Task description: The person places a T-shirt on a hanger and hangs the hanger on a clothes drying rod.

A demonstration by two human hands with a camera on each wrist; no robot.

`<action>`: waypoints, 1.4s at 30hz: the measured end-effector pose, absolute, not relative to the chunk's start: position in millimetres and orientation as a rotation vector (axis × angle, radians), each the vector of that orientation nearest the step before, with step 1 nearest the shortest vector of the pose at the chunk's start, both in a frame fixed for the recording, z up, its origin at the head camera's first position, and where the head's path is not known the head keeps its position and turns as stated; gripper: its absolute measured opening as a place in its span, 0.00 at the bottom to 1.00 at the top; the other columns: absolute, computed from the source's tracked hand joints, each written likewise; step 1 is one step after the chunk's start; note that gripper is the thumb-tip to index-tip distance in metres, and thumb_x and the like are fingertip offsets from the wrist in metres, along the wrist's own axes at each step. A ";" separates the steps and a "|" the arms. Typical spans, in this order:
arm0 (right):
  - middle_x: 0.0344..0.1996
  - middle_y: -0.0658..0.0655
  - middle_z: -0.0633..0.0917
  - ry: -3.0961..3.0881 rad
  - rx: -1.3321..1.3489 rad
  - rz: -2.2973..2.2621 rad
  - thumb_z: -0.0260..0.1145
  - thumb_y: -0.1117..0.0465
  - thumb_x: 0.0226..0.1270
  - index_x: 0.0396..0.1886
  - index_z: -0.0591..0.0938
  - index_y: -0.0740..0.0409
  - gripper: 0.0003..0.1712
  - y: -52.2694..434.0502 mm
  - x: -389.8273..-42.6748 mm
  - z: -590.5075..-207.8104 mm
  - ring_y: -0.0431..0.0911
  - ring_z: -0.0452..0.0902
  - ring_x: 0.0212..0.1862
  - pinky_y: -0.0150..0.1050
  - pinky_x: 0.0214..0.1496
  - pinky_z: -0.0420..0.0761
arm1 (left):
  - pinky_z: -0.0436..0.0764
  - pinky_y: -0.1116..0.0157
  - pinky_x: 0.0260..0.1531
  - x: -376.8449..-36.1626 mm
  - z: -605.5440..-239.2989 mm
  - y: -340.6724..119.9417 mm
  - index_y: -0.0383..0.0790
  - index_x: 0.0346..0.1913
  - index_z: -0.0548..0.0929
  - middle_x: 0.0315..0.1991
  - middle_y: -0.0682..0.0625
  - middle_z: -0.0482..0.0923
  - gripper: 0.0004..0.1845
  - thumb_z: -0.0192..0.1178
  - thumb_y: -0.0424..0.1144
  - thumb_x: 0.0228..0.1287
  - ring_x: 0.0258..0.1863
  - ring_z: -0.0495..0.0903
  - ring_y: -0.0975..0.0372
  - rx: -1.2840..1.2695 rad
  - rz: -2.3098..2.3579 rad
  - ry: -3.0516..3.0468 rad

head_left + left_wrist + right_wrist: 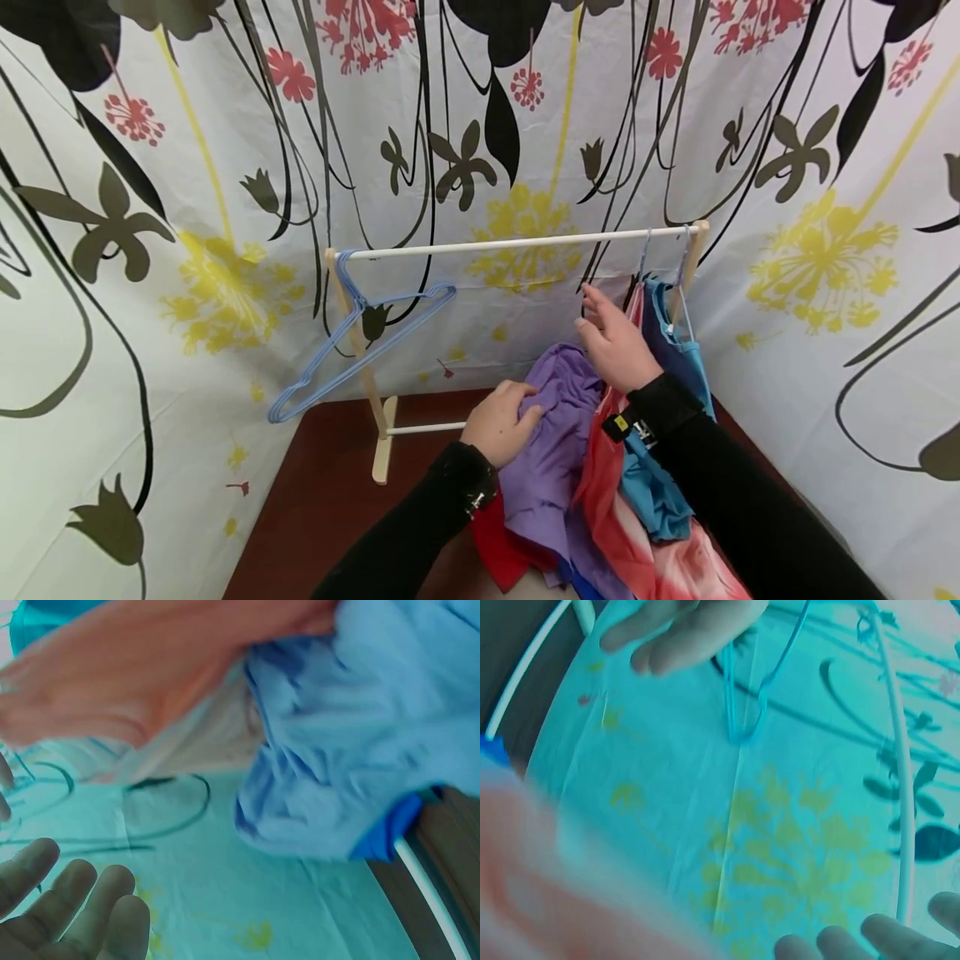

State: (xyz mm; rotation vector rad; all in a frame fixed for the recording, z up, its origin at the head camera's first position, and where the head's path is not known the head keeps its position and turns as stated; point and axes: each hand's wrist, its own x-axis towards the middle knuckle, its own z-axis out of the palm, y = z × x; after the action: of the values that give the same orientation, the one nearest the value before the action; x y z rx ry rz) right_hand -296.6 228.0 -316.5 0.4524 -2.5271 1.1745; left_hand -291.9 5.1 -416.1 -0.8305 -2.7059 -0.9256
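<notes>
My left hand (501, 423) is bunching the purple garment (551, 450), lower centre of frame | my right hand (617, 342), just above, is hovering with fingers loosely spread, holding nothing, beside the red and blue clothes (660, 350) hanging at right | farther back, blue hangers (360, 333) are dangling from the white rail (517, 242), left.

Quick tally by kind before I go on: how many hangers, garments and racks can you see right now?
Empty blue hangers at the rail's left end: 2
Garments: 4 (purple, red, pink-red, blue)
Wooden rack: 1
Total: 7; hangers under the hung garments not counted.
</notes>
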 end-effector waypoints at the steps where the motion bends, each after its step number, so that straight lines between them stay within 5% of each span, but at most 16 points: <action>1: 0.75 0.70 0.60 -2.537 0.471 1.185 0.48 0.55 0.84 0.82 0.49 0.55 0.35 223.9 -294.7 -318.4 0.65 0.64 0.71 0.59 0.68 0.66 | 0.80 0.59 0.46 -293.0 -418.1 -0.3 0.48 0.65 0.78 0.60 0.52 0.76 0.22 0.51 0.54 0.78 0.48 0.81 0.62 -0.809 -0.910 -2.712; 19: 0.70 0.69 0.69 -2.669 0.489 1.018 0.58 0.57 0.77 0.76 0.64 0.64 0.33 192.6 -292.9 -417.3 0.63 0.62 0.72 0.61 0.69 0.63 | 0.77 0.50 0.54 -310.0 -438.9 -105.6 0.42 0.62 0.79 0.57 0.46 0.79 0.20 0.59 0.46 0.74 0.56 0.79 0.52 -0.490 -0.686 -2.652; 33: 0.67 0.69 0.72 -2.665 0.369 0.952 0.61 0.58 0.75 0.72 0.70 0.63 0.30 198.8 -306.0 -452.5 0.63 0.65 0.70 0.59 0.69 0.65 | 0.79 0.49 0.41 -346.8 -389.1 -191.6 0.33 0.53 0.81 0.47 0.37 0.77 0.19 0.70 0.28 0.59 0.46 0.77 0.44 -0.361 -0.392 -2.330; 42: 0.67 0.69 0.73 -2.673 0.328 0.989 0.61 0.59 0.74 0.71 0.71 0.64 0.29 197.2 -304.9 -458.4 0.62 0.66 0.70 0.60 0.68 0.65 | 0.74 0.47 0.26 -360.6 -386.9 -238.3 0.30 0.45 0.75 0.40 0.36 0.69 0.11 0.63 0.26 0.61 0.37 0.72 0.43 -0.183 -0.295 -2.309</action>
State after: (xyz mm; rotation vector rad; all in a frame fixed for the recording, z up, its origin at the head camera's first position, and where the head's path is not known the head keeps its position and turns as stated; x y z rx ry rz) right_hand -304.9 197.2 -458.4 0.3284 -2.6732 0.9889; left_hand -360.6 -238.3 -386.9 -0.1835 -2.3091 -0.2949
